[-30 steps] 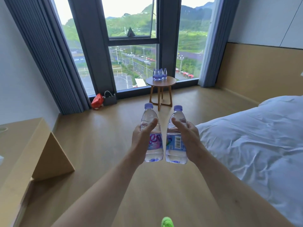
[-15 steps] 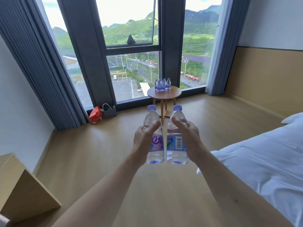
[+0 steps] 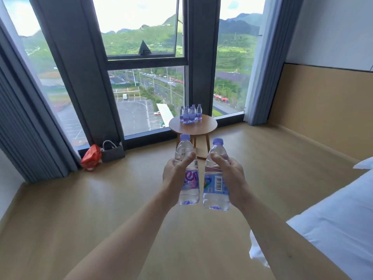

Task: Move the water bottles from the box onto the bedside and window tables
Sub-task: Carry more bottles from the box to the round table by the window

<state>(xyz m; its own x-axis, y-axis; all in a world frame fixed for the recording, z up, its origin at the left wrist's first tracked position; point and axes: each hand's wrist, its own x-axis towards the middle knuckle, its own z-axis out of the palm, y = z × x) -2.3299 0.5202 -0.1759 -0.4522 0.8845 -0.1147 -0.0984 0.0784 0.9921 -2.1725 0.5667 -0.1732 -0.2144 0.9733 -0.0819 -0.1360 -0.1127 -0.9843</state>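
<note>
Two clear plastic purple-capped water bottles being held upright side by side, left bottle [image 3: 187,174] being gripped by left hand [image 3: 174,174], right bottle [image 3: 215,178] by right hand [image 3: 232,176], more bottles [image 3: 190,114] being carried on round wooden surface [image 3: 203,126] at twelve o'clock

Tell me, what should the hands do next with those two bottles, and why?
Probably carry them on to the round wooden table by the window. The left hand and right hand each grip a clear purple-capped water bottle upright, and the table, already holding a cluster of bottles, stands ahead with bare space in front.
</note>
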